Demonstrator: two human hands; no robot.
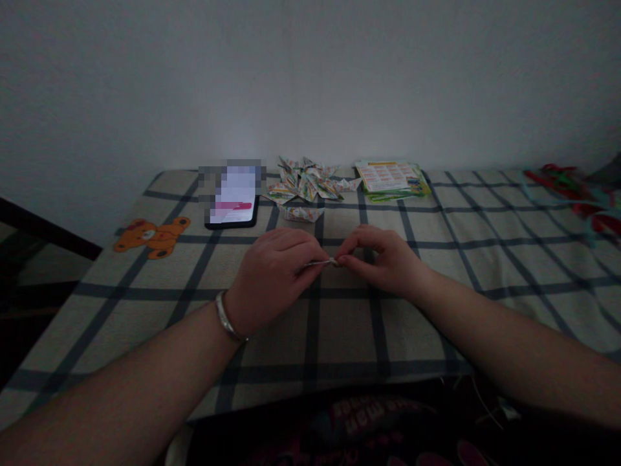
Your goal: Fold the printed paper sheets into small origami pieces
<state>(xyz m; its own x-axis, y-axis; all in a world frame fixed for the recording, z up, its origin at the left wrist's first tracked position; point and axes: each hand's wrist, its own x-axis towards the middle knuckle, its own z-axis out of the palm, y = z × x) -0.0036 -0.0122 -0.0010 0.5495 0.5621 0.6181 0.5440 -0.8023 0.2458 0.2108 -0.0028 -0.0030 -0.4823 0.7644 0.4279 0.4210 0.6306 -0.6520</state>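
Observation:
A small folded piece of paper (332, 261), thin and pale, is pinched between my two hands over the middle of the table; most of it is hidden by fingers. My left hand (272, 275), with a silver bangle (227, 317) at the wrist, is closed on its left end. From the other side, the thumb and index finger of my right hand (383, 259) grip the right end. Just beyond the hands lies a folded printed-paper piece (301, 214), and behind it a pile of similar pointed paper pieces (308, 181).
A phone (235, 194) with its screen lit lies at the back left. Printed leaflets (391, 181) are stacked right of the paper pile. An orange bear figure (152, 237) is at the left, red and green ribbon-like items (567, 184) at the far right. A checked cloth (276, 356) covers the table.

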